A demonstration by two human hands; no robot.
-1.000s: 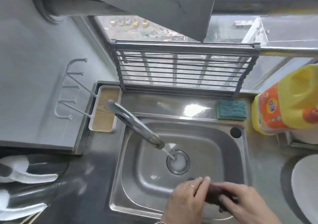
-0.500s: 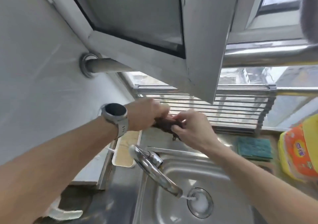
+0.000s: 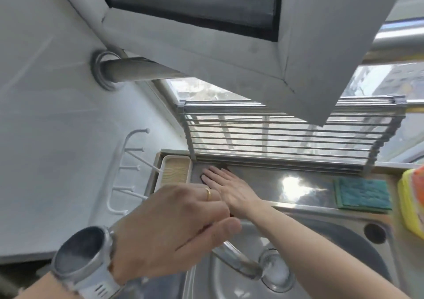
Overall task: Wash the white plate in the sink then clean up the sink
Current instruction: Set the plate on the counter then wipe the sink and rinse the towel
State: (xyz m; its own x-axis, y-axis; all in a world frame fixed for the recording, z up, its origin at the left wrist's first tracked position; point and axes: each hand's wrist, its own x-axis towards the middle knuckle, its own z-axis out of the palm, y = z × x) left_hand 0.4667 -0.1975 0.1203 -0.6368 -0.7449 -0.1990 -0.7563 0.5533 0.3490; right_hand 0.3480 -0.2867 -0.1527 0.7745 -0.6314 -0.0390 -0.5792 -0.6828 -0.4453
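The right hand (image 3: 226, 185) lay flat, fingers stretched and together, pressing a dark cloth (image 3: 203, 175) onto the steel ledge (image 3: 259, 179) behind the sink (image 3: 344, 241); only a small dark edge of the cloth showed under the fingertips, so its real size could not be told. The left hand (image 3: 174, 225), with a ring and a watch, hovered loosely curled above the tap (image 3: 236, 259), and it did not seem to hold anything. The white plate was not visible in this view, so its place could not be told. In my judgement, the risk was in the narrow ledge: if the cloth was wet and left near the edge, it could slide down into the basin or drip toward the wooden tray (image 3: 175, 170) just beside it. Water seemed to run at the drain (image 3: 275, 273), so a forgotten tap could waste water. The green sponge (image 3: 362, 194) and the yellow bottle (image 3: 410, 204) stood well apart to the right, probably safe from the hands.
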